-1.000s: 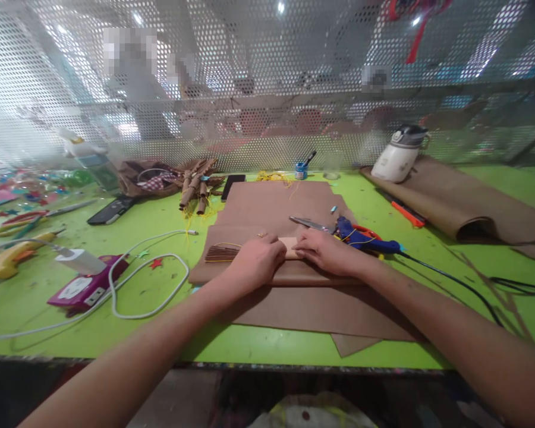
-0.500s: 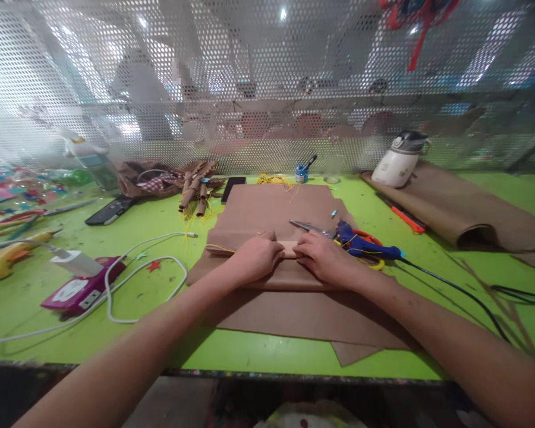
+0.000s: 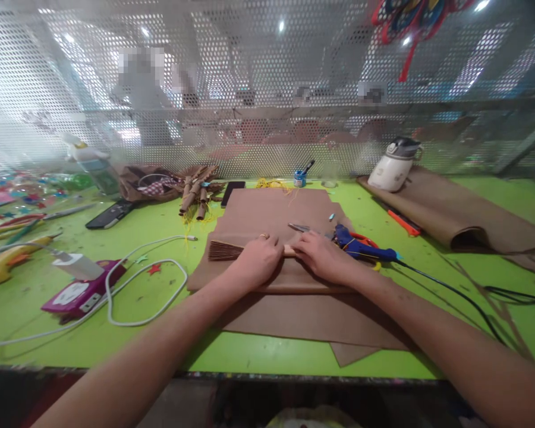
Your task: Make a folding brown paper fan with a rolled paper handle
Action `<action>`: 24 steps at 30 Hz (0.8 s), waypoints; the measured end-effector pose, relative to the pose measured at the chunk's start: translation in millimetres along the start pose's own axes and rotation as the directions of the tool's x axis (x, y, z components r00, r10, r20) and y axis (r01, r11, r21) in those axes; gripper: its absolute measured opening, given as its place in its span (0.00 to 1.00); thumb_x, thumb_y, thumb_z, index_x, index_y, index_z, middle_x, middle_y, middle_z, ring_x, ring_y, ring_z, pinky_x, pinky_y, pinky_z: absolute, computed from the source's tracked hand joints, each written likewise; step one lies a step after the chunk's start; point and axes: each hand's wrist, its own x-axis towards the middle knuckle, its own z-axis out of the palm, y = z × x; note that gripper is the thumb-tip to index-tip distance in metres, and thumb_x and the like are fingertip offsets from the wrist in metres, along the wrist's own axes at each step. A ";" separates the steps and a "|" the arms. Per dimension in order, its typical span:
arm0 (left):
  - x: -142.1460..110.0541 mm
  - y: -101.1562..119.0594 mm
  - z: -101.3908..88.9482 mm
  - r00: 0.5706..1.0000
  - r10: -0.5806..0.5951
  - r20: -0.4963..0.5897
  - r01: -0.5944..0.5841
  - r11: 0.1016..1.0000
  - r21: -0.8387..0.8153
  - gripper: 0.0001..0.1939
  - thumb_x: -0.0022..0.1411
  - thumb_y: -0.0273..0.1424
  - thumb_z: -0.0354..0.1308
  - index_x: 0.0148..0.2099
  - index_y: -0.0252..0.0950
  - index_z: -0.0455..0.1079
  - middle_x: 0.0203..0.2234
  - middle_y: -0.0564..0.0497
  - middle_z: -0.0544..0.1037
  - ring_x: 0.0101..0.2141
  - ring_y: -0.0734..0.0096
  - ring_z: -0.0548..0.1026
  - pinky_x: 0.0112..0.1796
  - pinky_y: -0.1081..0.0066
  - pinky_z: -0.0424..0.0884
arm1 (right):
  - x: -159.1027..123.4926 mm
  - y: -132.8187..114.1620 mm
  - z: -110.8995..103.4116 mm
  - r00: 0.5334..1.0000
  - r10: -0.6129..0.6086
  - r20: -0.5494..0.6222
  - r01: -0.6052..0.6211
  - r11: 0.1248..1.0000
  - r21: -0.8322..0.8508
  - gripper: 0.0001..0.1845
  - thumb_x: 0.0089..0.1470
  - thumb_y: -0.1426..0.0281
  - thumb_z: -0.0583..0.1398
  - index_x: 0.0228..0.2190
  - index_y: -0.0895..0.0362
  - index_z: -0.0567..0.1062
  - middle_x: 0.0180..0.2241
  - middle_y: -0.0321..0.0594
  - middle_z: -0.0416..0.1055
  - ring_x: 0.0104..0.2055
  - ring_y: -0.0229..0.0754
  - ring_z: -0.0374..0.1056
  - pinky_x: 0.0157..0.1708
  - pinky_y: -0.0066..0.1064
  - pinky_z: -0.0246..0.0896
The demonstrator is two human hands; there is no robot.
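A brown paper roll (image 3: 289, 251) lies crosswise on stacked brown paper sheets (image 3: 276, 208), its light middle showing between my hands. My left hand (image 3: 261, 258) has its fingers curled over the left part of the roll. From beyond that hand sticks out a brown paper end (image 3: 225, 250) with many fine dark slits or folds. My right hand (image 3: 316, 252) is closed over the roll's right part, fingertips bent down on it. Just behind the right hand lie scissors (image 3: 299, 227), partly covered, and a blue glue gun (image 3: 365, 249) with a black cord.
At left are a purple power strip (image 3: 78, 291) with a white cable (image 3: 149, 321), a yellow glue gun (image 3: 15, 261) and a black phone-like object (image 3: 111, 214). Small paper rolls (image 3: 191, 193) lie behind. A white bottle (image 3: 392, 166), rolled brown paper (image 3: 432, 208) and an orange cutter (image 3: 403, 223) stand right.
The slitted paper end left of my left hand has come into view where a flat edge with yellow string showed. Both hands stay nearly in place on the roll; the camera view has shifted slightly.
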 end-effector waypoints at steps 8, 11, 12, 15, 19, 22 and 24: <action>-5.2 -8.5 -14.1 0.996 0.085 -0.012 -0.086 0.995 -0.058 0.10 0.65 0.27 0.43 0.38 0.31 0.66 0.34 0.44 0.70 0.33 0.66 0.68 0.37 0.66 0.65 | -0.2 -11.3 -11.5 0.998 0.035 -0.042 -0.032 0.997 0.068 0.06 0.58 0.73 0.54 0.34 0.60 0.71 0.35 0.46 0.70 0.40 0.44 0.65 0.40 0.35 0.60; -8.2 -8.6 -30.0 0.996 0.086 -0.022 -0.088 0.994 -0.066 0.09 0.65 0.30 0.45 0.38 0.32 0.65 0.35 0.45 0.70 0.34 0.66 0.68 0.37 0.68 0.65 | -0.9 -16.5 -25.5 0.997 0.062 -0.044 -0.053 0.979 0.199 0.10 0.59 0.72 0.52 0.36 0.60 0.73 0.36 0.46 0.72 0.38 0.43 0.66 0.39 0.34 0.60; -8.9 -7.9 -35.1 0.996 0.087 -0.025 -0.089 0.994 -0.058 0.09 0.65 0.31 0.46 0.38 0.32 0.65 0.35 0.45 0.70 0.34 0.66 0.68 0.36 0.68 0.64 | -1.2 -17.9 -30.1 0.997 0.075 -0.033 -0.064 0.966 0.251 0.11 0.60 0.72 0.51 0.36 0.60 0.74 0.36 0.45 0.73 0.38 0.42 0.67 0.39 0.33 0.60; -10.1 -5.0 -47.6 0.992 0.120 -0.041 -0.120 0.993 -0.014 0.09 0.65 0.30 0.45 0.39 0.33 0.65 0.35 0.46 0.71 0.34 0.65 0.68 0.36 0.67 0.64 | -2.7 -19.1 -41.6 0.992 0.118 0.047 -0.127 0.906 0.404 0.14 0.60 0.69 0.51 0.37 0.59 0.75 0.35 0.42 0.74 0.36 0.41 0.67 0.36 0.32 0.60; -11.2 -2.2 -57.7 0.986 0.166 -0.024 -0.166 0.986 -0.009 0.08 0.64 0.29 0.47 0.40 0.33 0.66 0.35 0.45 0.71 0.34 0.65 0.69 0.36 0.67 0.64 | -7.2 -19.6 -47.3 0.979 0.142 0.148 -0.199 0.829 0.523 0.16 0.59 0.66 0.51 0.39 0.60 0.76 0.31 0.38 0.74 0.32 0.40 0.67 0.30 0.29 0.59; -11.3 -3.1 -59.8 0.988 0.156 0.013 -0.155 0.987 -0.045 0.08 0.63 0.30 0.48 0.40 0.33 0.67 0.34 0.44 0.72 0.34 0.65 0.70 0.35 0.68 0.65 | -11.2 -24.7 -44.2 0.986 0.142 0.084 -0.165 0.847 0.506 0.13 0.56 0.66 0.56 0.40 0.58 0.75 0.35 0.39 0.75 0.35 0.41 0.67 0.33 0.30 0.59; -10.2 -4.9 -58.9 0.988 0.150 0.031 -0.148 0.987 -0.065 0.08 0.63 0.30 0.49 0.41 0.32 0.67 0.34 0.44 0.73 0.34 0.65 0.71 0.35 0.68 0.65 | -13.0 -28.9 -40.3 0.988 0.153 -0.008 -0.136 0.896 0.422 0.12 0.54 0.68 0.58 0.40 0.58 0.75 0.36 0.41 0.75 0.35 0.43 0.67 0.34 0.31 0.59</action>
